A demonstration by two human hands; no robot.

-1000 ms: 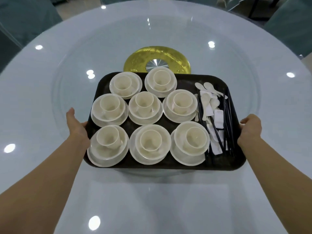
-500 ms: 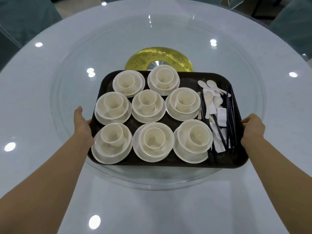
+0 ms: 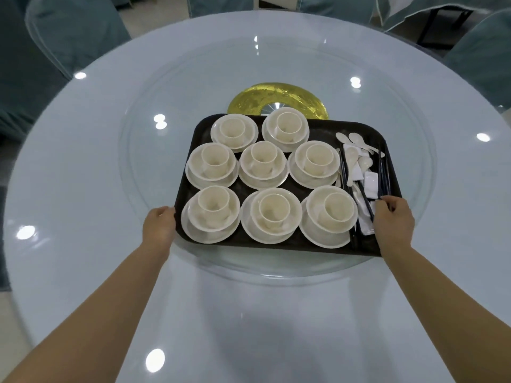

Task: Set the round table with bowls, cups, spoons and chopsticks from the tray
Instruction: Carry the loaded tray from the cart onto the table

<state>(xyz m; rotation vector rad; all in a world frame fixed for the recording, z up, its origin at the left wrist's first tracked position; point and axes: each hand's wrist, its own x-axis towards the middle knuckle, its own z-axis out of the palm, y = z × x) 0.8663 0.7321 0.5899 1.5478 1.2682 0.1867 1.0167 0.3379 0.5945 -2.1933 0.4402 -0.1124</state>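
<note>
While the tray rests on the glass turntable, chopsticks lie lengthwise along its right edge, right hand fingers curled onto them, left hand gripping the left edge.

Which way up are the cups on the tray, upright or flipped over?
Upright. All eight cups show open mouths facing the camera, each sitting inside a bowl on the tray.

Dark tray on round table — eight cream cup-in-bowl sets, spoons, chopsticks right.
</note>
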